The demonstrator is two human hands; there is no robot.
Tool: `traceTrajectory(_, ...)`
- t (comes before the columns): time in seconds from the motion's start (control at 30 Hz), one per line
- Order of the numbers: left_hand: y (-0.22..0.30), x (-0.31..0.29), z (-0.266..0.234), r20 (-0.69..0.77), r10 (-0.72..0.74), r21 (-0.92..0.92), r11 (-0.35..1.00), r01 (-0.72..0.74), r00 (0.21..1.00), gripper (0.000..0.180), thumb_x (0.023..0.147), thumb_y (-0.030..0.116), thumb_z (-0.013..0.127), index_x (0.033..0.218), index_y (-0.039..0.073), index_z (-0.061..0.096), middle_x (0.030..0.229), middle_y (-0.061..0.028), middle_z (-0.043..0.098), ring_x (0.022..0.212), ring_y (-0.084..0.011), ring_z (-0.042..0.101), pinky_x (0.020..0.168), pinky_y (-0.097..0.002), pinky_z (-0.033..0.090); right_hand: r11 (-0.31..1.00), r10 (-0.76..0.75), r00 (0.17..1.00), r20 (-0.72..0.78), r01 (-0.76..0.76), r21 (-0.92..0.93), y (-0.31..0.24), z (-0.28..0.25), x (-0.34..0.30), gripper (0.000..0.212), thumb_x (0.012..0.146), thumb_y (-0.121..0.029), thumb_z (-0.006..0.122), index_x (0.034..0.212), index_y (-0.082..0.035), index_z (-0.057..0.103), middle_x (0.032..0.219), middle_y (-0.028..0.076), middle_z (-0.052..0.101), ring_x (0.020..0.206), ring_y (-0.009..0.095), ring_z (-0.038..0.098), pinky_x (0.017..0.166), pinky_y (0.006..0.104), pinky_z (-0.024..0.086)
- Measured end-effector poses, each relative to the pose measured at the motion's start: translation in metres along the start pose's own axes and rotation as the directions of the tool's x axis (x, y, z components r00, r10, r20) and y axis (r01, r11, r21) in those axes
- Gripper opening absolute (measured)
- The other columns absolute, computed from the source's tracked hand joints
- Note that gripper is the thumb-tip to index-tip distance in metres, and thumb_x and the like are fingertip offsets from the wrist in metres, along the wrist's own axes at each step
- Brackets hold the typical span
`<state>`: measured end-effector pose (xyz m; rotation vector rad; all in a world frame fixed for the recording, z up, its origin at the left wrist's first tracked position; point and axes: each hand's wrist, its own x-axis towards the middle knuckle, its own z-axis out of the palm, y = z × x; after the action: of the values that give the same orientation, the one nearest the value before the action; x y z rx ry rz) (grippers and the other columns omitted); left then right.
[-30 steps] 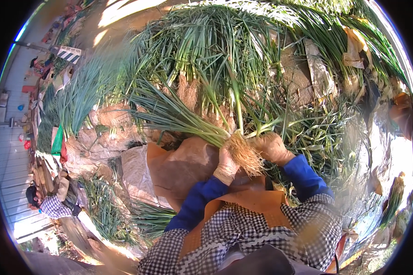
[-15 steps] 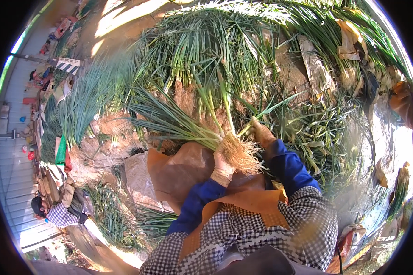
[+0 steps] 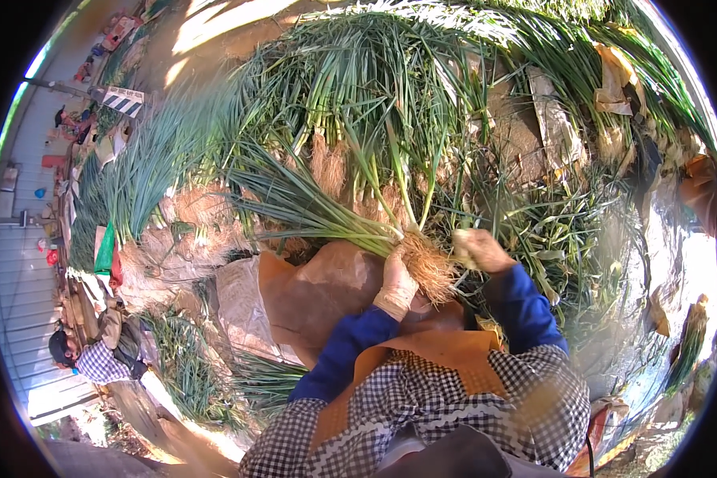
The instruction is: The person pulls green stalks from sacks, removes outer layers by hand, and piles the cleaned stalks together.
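Observation:
A bunch of green onions [image 3: 350,229] is gripped in my left hand [image 3: 399,280], low on the white stems near the roots. Its pale tan roots [image 3: 430,271] fan out beside that hand, and the long leaves point up and to the left. Just right of the roots is my right hand [image 3: 484,250], apart from the bunch, its fingers curled closed. Whatever those fingers may hold is hidden. Under the bunch, a brown sheet [image 3: 327,283] lies across my lap.
A large heap of green onions [image 3: 366,80] lies ahead, with more leafy piles [image 3: 163,171] at left. Loose stripped leaves [image 3: 554,239] are scattered at right. A person [image 3: 107,362] in a checked top is at the lower left. A striped sign [image 3: 123,101] stands farther back.
My right hand has moved right and slightly nearer to me, away from the bunch; the leaf it was pulling sideways no longer shows there. The left hand keeps its hold.

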<state>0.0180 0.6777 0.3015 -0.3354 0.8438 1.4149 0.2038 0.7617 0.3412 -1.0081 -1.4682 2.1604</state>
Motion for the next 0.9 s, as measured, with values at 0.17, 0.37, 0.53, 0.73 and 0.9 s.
traceTrajectory(0.17, -0.002, -0.007, 0.01, 0.026, -0.07, -0.025, 0.997, 0.07, 0.997, 0.03, 0.087, 0.016, 0.043, 0.113, 0.005, 0.051, 0.105, -0.012, 0.056, 0.097, -0.0271, 0.055, 0.086, -0.0448, 0.046, -0.015, -0.126, 0.929, -0.348, -0.352, -0.936, 0.039, -0.081, -0.032, 0.037, 0.085, -0.041, 0.05, 0.079, -0.006, 0.059, 0.067, 0.011, 0.061, 0.059, 0.021, 0.061, 0.053, 0.0335, 0.047)
traceTrajectory(0.37, -0.006, 0.002, -0.005, 0.016, 0.033, 0.157, 0.987, -0.035, 0.999, 0.022, 0.084, 0.012, 0.043, 0.1, -0.001, 0.053, 0.091, -0.0134, 0.06, 0.083, -0.0256, 0.06, 0.074, -0.039, 0.051, 0.502, 0.014, 0.998, -0.063, -0.062, -0.862, -0.048, 0.023, 0.061, 0.056, 0.083, -0.057, 0.041, 0.088, -0.005, 0.061, 0.078, 0.018, 0.061, 0.078, 0.03, 0.059, 0.073, 0.0378, 0.044)
traceTrajectory(0.53, -0.018, 0.027, -0.039, 0.017, 0.231, 0.334, 0.916, -0.224, 0.973, 0.02, 0.083, 0.012, 0.045, 0.094, -0.002, 0.055, 0.082, -0.0116, 0.06, 0.074, -0.0238, 0.06, 0.069, -0.036, 0.052, 0.262, -0.15, 0.961, 0.232, 0.265, -0.928, -0.036, 0.041, 0.065, 0.039, 0.086, -0.045, 0.043, 0.085, -0.011, 0.061, 0.068, 0.01, 0.059, 0.064, 0.026, 0.057, 0.062, 0.0369, 0.046)
traceTrajectory(0.73, -0.002, -0.013, 0.02, 0.007, 0.003, 0.088, 0.996, -0.004, 1.0, 0.023, 0.082, 0.01, 0.042, 0.094, -0.004, 0.056, 0.087, -0.0133, 0.061, 0.08, -0.0241, 0.06, 0.075, -0.037, 0.051, 0.974, -0.188, 0.973, 0.134, 0.203, -0.102, -0.019, 0.01, -0.029, 0.032, 0.09, -0.03, 0.049, 0.07, -0.006, 0.056, 0.054, 0.0, 0.048, 0.047, 0.01, 0.046, 0.046, 0.025, 0.041)
traceTrajectory(0.9, 0.027, -0.014, 0.017, 0.255, -0.183, -0.006, 0.982, 0.191, 0.949, 0.033, 0.081, 0.013, 0.051, 0.108, -0.004, 0.052, 0.105, -0.0153, 0.058, 0.095, -0.0242, 0.058, 0.083, -0.0378, 0.049, 0.878, 0.116, 0.99, -0.076, -0.138, -0.458, 0.041, -0.06, -0.044, 0.017, 0.086, -0.02, 0.05, 0.082, -0.006, 0.059, 0.065, 0.007, 0.057, 0.059, 0.017, 0.055, 0.059, 0.0263, 0.045)
